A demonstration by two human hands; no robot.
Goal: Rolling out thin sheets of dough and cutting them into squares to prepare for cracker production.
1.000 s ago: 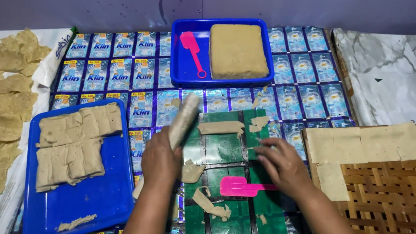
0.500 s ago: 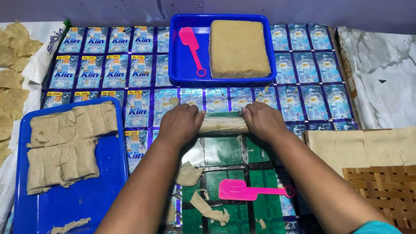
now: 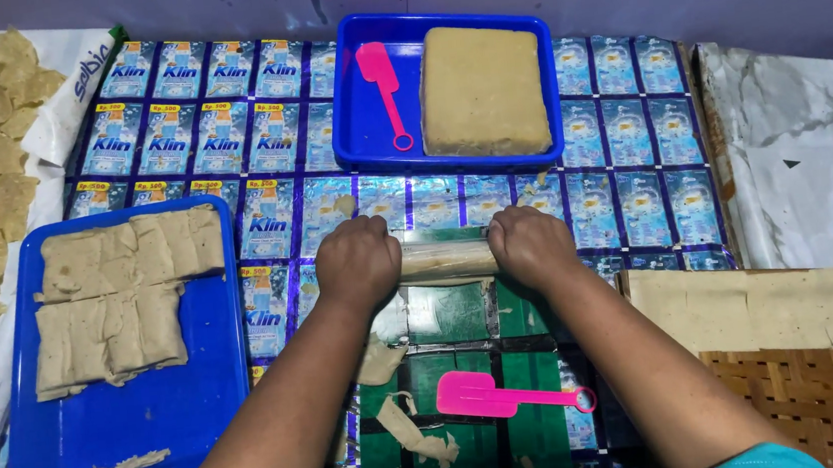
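So, your left hand (image 3: pixel 358 259) and right hand (image 3: pixel 530 244) both sat curled, fingers pressed together, gripping ends of clear rolling pin (image 3: pixel 447 259) lying crosswise on green work sheet (image 3: pixel 464 312). Pink spatula (image 3: pixel 501 397) lay nearer you, dough scraps (image 3: pixel 414 435) beside it. Blue tray (image 3: pixel 161 417) of flat dough squares sat left.

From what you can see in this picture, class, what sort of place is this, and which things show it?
Probably a small home food-making workspace. Both hands, left hand and right hand, press a roller on a sheet-covered surface; a dough block sits in a blue tray; cut dough sheets lie stacked nearby.
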